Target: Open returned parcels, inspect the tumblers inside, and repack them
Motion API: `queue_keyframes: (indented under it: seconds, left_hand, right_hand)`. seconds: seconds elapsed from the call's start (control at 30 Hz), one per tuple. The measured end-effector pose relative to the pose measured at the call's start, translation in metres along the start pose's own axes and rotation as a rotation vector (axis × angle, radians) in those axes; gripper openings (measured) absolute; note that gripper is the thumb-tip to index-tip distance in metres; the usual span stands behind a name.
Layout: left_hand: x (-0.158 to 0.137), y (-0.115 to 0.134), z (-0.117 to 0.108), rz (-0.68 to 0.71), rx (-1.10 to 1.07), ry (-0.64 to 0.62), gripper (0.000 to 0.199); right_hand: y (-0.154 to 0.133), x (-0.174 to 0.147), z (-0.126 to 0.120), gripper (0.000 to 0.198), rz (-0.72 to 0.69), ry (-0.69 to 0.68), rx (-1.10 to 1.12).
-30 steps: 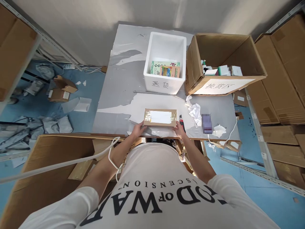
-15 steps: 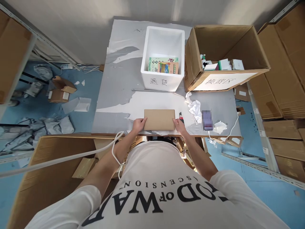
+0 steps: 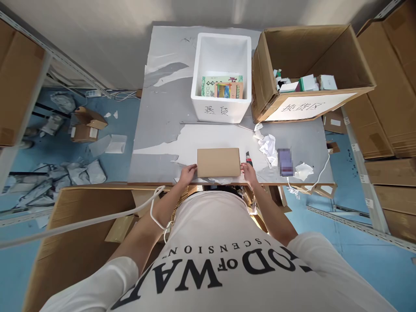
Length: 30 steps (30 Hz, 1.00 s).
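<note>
A flat brown cardboard box (image 3: 218,162) lies level at the front edge of the table, its plain top facing up. My left hand (image 3: 187,174) is at its left end, fingertips against the side. At the right end my right hand (image 3: 248,173) holds it with the fingers along the edge. Both thumbs are off the top face; the undersides of the fingers are hidden. Just beyond my right hand lies a red and black box cutter (image 3: 248,158).
A white foam box (image 3: 221,110) with booklets inside stands at the back. Right of it is a large open carton (image 3: 264,82) with small boxes. Crumpled paper (image 3: 269,149) and a phone (image 3: 285,162) on a cable lie to the right. A white cord (image 3: 81,223) crosses my left arm.
My thumbs have come off the top of the box and both hands have shifted slightly outward to its sides. The box stays nearly in place; the view has tilted a little.
</note>
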<state>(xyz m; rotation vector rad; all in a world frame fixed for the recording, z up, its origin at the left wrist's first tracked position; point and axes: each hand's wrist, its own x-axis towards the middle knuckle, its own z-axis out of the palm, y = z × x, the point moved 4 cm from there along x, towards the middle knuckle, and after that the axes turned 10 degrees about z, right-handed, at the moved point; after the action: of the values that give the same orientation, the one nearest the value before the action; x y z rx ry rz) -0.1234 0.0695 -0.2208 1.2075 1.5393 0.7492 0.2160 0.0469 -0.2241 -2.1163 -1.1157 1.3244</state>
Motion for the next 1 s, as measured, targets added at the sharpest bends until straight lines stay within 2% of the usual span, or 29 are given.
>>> queue_keyframes:
  seconds: [0.07,0.17,0.27,0.4,0.53,0.7,0.87,1.0]
  left_hand:
    - [-0.011,-0.006,-0.001,0.017,-0.004,-0.043,0.053]
    - [-0.025,-0.012,0.000,0.061,0.018,-0.136,0.068]
    - [-0.029,-0.012,0.004,0.105,0.047,-0.188,0.067]
    - [-0.029,-0.005,0.010,0.147,0.082,-0.208,0.054]
    - [-0.028,0.010,0.006,0.222,0.074,-0.189,0.058]
    - [-0.013,0.044,-0.009,0.254,0.249,-0.056,0.059]
    - [0.008,0.072,-0.016,0.199,0.451,0.054,0.061]
    - [0.018,0.080,-0.013,0.190,0.409,0.029,0.053]
  right_hand:
    - [0.011,-0.004,0.001,0.042,-0.002,-0.030,0.021]
    - [0.018,-0.010,0.007,0.062,-0.034,-0.120,0.034]
    - [0.015,-0.015,0.015,0.074,-0.057,-0.215,0.083]
    - [0.009,-0.017,0.020,0.069,0.006,-0.272,0.197]
    - [-0.004,-0.018,0.012,0.066,-0.020,-0.295,0.252]
    - [-0.033,-0.017,-0.007,0.047,-0.120,-0.213,0.199]
    - [-0.055,-0.014,-0.013,0.048,-0.081,-0.084,-0.058]
    - [-0.060,-0.009,-0.013,0.051,-0.028,-0.024,-0.104]
